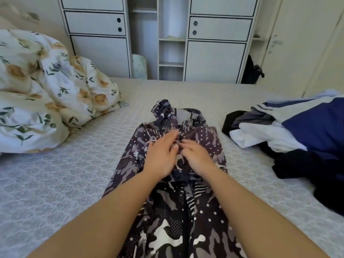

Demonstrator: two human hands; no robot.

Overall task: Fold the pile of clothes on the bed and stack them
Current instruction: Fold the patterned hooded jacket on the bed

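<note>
Both hands met at the centre of the view, on the chest of a dark patterned garment (173, 183). The left hand (161, 159) lay flat on the cloth with its fingers extended toward one o'clock, pressing the fabric down. The right hand (196, 155) sat just beside it, touching it at the fingertips; its fingers were curled in and pinched a small gather of the fabric at the front of the garment. What exactly lay inside that pinch could not be made out.

The garment stretched lengthwise along the bed (55, 183), from the six o'clock edge of the view up toward twelve o'clock, where its collar end was crumpled and partly turned over. Its print was of grey, white and black patches with white dots.

At three o'clock, well apart from the hands, a loose pile of clothes (290, 133) rested on the bed, showing blue, white, grey and black pieces, unfolded. At ten o'clock a floral duvet (46, 94) was bunched up on the bed. Beyond the bed, at twelve o'clock, stood a white wardrobe (160, 38) with open shelves in its middle, and at two o'clock a pale door (301, 43).
</note>
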